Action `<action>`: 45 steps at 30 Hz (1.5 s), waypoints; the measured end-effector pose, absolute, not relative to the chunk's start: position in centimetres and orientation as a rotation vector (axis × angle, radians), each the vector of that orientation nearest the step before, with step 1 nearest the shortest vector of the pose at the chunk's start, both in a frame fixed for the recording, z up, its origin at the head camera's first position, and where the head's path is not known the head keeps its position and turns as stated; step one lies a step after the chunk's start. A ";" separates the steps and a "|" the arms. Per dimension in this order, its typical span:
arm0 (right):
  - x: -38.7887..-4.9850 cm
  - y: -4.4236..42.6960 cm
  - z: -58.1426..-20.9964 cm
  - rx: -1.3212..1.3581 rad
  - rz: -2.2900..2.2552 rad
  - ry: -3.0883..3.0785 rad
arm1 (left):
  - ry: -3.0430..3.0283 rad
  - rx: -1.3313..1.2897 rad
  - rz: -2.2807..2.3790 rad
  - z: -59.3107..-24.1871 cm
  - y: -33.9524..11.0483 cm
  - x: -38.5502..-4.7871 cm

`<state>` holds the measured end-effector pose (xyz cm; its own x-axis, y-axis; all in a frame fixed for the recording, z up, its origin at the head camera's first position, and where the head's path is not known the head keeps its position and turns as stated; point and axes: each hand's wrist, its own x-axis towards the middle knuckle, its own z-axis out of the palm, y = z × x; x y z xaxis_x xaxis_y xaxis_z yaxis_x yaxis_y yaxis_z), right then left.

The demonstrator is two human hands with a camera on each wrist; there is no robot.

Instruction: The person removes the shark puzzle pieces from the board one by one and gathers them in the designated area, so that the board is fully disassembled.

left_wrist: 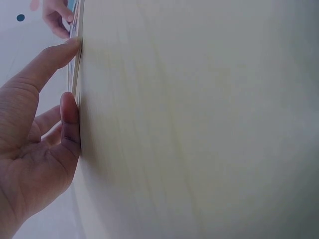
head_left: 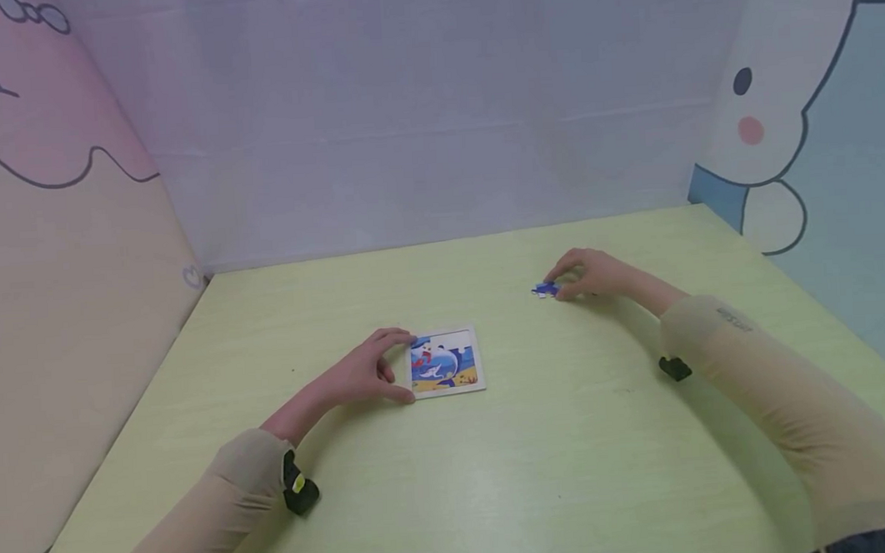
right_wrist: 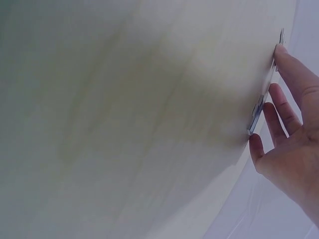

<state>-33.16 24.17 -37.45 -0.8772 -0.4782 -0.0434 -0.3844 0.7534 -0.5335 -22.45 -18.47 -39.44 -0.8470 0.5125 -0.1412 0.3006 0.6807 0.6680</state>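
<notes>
Yellow-green bench [head_left: 513, 473] under a plain pale back wall [head_left: 419, 119], both my hands at a jigsaw

Cartoon-printed panels flank me, a pink and cream one [head_left: 72, 221] to the left and a white and blue one [head_left: 767, 101] to the right. Near the middle of the bench, flat, lies a square jigsaw tray [head_left: 448, 391] with a sea picture [head_left: 436, 369] in it, a white patch at its upper right. My left hand [head_left: 361, 373] is at its left side, thumb and forefinger spread wide, thumb at the lower corner and forefinger at the upper, touching the edge without wrapping round it. My right hand [head_left: 592, 274] is farther off, beyond the tray and to its right, fingers curved, a modest gap between thumb and forefinger, right at a small blue jigsaw bit [head_left: 544, 289]; whether they grip it or merely touch it, I cannot tell, nor whether it is one piece or several. Black bands [head_left: 299, 489] sit at my beige cuffs [head_left: 253, 462]
</notes>
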 end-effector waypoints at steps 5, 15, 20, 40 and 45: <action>-33.4 24.4 -37.8 -0.663 -0.778 2.769 | 2.575 0.642 0.949 -39.5 -18.5 -22.5; -33.4 24.7 -37.6 -0.662 -0.799 2.754 | 2.578 0.639 0.943 -39.2 -18.3 -22.4; -33.1 24.7 -37.4 -0.664 -0.811 2.746 | 2.581 0.635 0.939 -39.3 -18.3 -22.4; -33.3 25.0 -37.7 -0.663 -0.833 2.725 | 2.580 0.629 0.959 -39.1 -18.2 -22.2; -33.0 25.0 -37.4 -0.681 -0.810 2.713 | 2.574 0.626 0.963 -39.3 -18.3 -22.4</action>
